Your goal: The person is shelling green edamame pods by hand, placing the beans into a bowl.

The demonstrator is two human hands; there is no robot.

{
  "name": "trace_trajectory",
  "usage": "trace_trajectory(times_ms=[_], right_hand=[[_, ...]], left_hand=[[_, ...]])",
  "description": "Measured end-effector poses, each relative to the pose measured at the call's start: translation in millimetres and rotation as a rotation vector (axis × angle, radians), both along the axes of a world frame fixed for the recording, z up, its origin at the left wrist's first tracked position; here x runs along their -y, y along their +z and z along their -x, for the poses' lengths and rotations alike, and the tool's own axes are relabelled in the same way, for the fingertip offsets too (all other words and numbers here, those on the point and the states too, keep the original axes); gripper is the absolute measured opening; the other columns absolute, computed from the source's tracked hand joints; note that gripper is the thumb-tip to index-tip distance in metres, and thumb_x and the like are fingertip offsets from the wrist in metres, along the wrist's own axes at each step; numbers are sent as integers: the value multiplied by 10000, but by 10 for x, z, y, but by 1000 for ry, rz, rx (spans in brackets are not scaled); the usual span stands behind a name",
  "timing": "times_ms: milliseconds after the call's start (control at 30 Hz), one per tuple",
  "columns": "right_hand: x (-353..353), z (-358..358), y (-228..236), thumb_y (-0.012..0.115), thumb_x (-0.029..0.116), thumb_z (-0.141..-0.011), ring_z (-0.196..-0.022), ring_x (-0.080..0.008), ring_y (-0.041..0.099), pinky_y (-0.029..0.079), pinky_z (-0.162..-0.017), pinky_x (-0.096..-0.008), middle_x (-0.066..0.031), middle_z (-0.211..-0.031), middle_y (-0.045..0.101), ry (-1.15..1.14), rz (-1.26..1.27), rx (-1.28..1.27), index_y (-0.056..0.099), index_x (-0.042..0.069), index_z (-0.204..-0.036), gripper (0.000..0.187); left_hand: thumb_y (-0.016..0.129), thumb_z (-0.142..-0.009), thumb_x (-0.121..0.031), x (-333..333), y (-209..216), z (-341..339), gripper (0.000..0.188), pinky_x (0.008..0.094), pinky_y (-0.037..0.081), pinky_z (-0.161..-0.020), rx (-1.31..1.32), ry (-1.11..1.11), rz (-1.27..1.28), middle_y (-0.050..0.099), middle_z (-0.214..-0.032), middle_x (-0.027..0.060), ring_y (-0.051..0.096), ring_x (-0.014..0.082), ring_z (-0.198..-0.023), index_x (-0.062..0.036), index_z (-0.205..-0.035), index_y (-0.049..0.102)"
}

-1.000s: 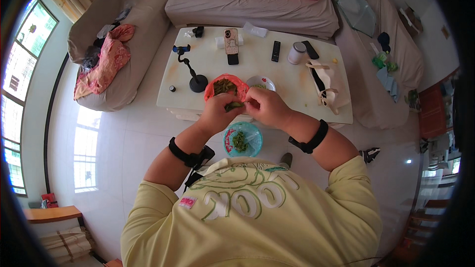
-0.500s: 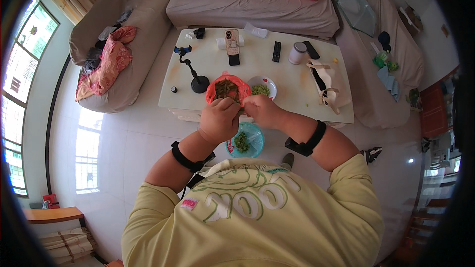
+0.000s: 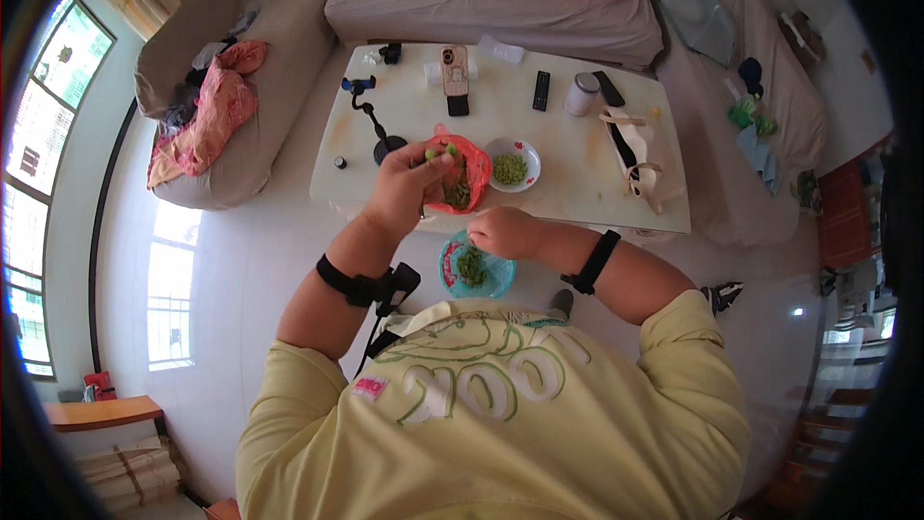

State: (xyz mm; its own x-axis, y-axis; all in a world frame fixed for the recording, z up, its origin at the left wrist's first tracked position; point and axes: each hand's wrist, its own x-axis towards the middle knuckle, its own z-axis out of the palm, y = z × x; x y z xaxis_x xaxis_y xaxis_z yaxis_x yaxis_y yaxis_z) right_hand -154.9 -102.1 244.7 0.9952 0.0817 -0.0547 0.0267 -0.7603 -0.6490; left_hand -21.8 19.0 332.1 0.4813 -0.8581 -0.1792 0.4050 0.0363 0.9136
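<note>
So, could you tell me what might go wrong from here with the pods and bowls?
1. The left hand holds a green pod at its fingertips above the red bag; a slip could drop it onto the table.
2. The right hand hovers over the teal bowl, which sits off the table near the lap; a nudge might tip it.
3. The white bowl stands right beside the bag, so scraps could get mixed in.

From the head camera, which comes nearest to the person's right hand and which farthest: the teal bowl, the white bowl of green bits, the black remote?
Measured from the right hand:
1. Round teal bowl, just below the hand, near the person's lap.
2. Small white bowl of green bits, on the table just beyond the hand.
3. Slim black remote, at the table's far side by the sofa.
</note>
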Motion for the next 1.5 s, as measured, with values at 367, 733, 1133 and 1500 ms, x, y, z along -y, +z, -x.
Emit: trace_trajectory(times_ms=[367, 733, 1133, 1500], right_hand=[[175, 104, -421, 493, 118, -729, -778, -277, 552, 432, -688, -379, -129, -819, 583, -51, -145, -250, 559, 93, -957, 239], [31, -136, 534, 598, 89, -742, -632, -79, 485, 416, -579, -231, -20, -701, 530, -231, -677, 184, 533, 23, -870, 157], [148, -80, 564, 600, 37, -704, -630, -44, 428, 379, -552, -200, 9, -674, 468, -225, -764, 132, 438, 49, -712, 163], [74, -40, 748, 568, 33, -713, -588, -37, 353, 329, -520, -197, 30, -630, 368, -125, -941, 163, 384, 64, -655, 195]], left_hand=[[548, -784, -79, -94, -369, -45, 102, 207, 267, -411, -295, -80, -57, 416, -584, -29, 311, 59, -447, -15, -863, 539], [519, -815, -140, -84, -439, 8, 113, 200, 263, -428, -195, -224, -182, 417, -642, -18, 311, 55, -472, -33, -781, 505], [518, -780, -42, -59, -277, 118, 126, 212, 377, -540, 615, -236, -180, 509, -686, -1, 446, 79, -605, -12, -890, 571], [524, -768, -4, -81, -288, 84, 88, 235, 390, -597, 687, -305, 107, 515, -713, 31, 457, 101, -656, 12, -853, 539]])
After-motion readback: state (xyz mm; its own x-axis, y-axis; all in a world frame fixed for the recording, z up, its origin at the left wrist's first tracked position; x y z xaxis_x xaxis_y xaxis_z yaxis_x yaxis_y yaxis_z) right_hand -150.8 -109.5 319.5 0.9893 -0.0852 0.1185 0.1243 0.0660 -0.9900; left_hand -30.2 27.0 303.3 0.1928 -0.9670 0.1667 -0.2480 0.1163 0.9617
